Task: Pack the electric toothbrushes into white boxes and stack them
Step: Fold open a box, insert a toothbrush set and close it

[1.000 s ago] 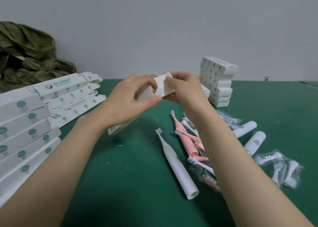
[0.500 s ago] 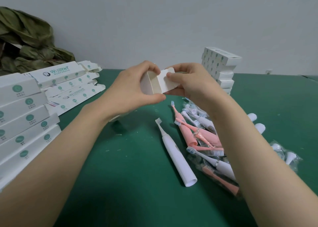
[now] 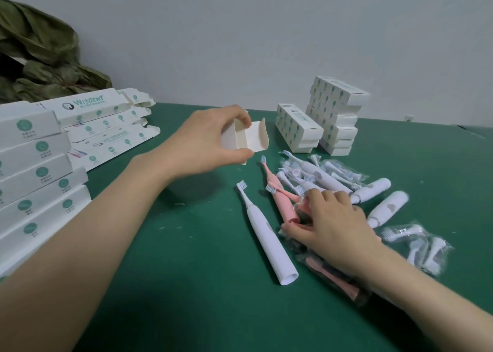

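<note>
My left hand (image 3: pixel 213 141) is up over the middle of the frame, thumb below and fingers above, gripping an open white box (image 3: pixel 249 138). Its end flap sticks out to the right and I can see into the hollow inside.

My right hand (image 3: pixel 333 226) is lower right of centre, down on the pile of brushes (image 3: pixel 314 175). Its fingers curl over the butt end of a pink brush (image 3: pixel 281 205) with my thumb tucked under it, so I'm grasping that one. Its head points toward the top of the frame. Crinkled clear plastic lies under my palm.

Just left of the pink one, a white brush (image 3: pixel 264 231) lies alone on the green table (image 3: pixel 165 285), head away from me.

Right of my hand are two white handles (image 3: pixel 384 203) and, at the right edge, bagged heads (image 3: pixel 418 245).

Upper right of centre, closed boxes stand in a tall stack (image 3: pixel 337 117) with a shorter stack (image 3: pixel 297 127) touching its left side. Along the left edge lie flat, unfolded boxes (image 3: pixel 37 165). An olive cloth (image 3: pixel 40 53) is bunched in the upper left corner.
</note>
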The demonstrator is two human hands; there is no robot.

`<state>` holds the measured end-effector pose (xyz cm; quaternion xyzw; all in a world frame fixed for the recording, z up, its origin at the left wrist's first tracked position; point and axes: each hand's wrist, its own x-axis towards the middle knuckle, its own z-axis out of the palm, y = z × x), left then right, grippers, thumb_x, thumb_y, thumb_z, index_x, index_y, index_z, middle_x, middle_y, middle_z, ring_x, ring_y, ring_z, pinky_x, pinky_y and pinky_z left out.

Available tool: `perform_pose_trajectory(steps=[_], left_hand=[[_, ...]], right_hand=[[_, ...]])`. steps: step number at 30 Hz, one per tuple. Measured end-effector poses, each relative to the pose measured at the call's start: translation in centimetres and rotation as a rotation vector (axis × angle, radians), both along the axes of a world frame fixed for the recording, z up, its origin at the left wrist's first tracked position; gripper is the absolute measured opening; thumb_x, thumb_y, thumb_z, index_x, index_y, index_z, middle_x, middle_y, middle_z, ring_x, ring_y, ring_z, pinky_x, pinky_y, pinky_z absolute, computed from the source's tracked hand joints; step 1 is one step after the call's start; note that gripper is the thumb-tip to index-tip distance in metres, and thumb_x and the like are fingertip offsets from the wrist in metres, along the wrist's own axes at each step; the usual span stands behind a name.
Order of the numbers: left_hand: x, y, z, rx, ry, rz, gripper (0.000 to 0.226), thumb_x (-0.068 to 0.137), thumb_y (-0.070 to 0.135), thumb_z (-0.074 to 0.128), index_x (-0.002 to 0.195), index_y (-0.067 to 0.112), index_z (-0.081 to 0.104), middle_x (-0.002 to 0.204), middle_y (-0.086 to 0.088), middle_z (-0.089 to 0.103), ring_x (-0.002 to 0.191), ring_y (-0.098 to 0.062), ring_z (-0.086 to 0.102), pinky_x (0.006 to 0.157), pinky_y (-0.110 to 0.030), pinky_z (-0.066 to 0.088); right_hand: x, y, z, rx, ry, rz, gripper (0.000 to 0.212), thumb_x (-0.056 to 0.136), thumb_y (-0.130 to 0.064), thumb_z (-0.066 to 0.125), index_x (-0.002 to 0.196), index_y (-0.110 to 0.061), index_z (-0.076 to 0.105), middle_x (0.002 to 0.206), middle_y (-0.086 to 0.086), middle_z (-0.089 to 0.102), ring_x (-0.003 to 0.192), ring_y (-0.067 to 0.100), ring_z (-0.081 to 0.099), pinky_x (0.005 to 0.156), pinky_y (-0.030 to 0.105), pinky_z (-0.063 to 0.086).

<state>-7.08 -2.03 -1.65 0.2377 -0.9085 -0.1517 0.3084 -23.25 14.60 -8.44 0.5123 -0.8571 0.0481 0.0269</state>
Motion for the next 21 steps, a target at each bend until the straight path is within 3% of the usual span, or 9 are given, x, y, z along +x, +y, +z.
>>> perform_pose_trajectory(steps=[3, 7, 15, 21], left_hand=[[0.2, -0.1, 0.1, 0.020, 0.020, -0.007, 0.034, 0.073, 0.036, 0.073, 0.099, 0.039, 0.053, 0.085, 0.001, 0.058, 0.071, 0.003, 0.046, 0.056, -0.010, 0.033], [0.4, -0.1, 0.1, 0.035, 0.041, 0.003, 0.033, 0.072, 0.037, 0.073, 0.099, 0.039, 0.054, 0.076, 0.003, 0.053, 0.064, 0.002, 0.043, 0.053, -0.011, 0.032], [0.0, 0.1, 0.0, 0.029, 0.013, -0.013, 0.032, 0.072, 0.037, 0.074, 0.097, 0.041, 0.054, 0.072, 0.005, 0.052, 0.061, 0.002, 0.043, 0.052, -0.011, 0.032], [0.6, -0.3, 0.2, 0.043, 0.028, 0.008, 0.032, 0.074, 0.035, 0.075, 0.098, 0.040, 0.055, 0.079, 0.004, 0.056, 0.067, 0.001, 0.045, 0.054, -0.010, 0.034]], right_hand=[[0.9, -0.7, -1.0, -0.028, 0.007, -0.041, 0.049, 0.081, -0.067, 0.041, 0.093, -0.021, 0.032, 0.108, 0.000, 0.047, 0.108, 0.024, 0.041, 0.088, 0.043, 0.035], [1.3, -1.7, -1.3, -0.010, 0.029, -0.069, 0.054, 0.080, -0.070, 0.041, 0.093, -0.019, 0.030, 0.109, 0.002, 0.048, 0.107, 0.026, 0.043, 0.086, 0.046, 0.034], [3.0, -4.4, -1.1, -0.178, -0.121, 0.050, 0.054, 0.077, -0.062, 0.055, 0.101, -0.015, 0.045, 0.111, 0.006, 0.050, 0.107, 0.029, 0.046, 0.085, 0.041, 0.036], [4.5, -6.9, -0.7, -0.133, -0.106, 0.158, 0.060, 0.081, -0.063, 0.054, 0.109, -0.011, 0.047, 0.116, 0.008, 0.051, 0.109, 0.029, 0.047, 0.087, 0.040, 0.037]])
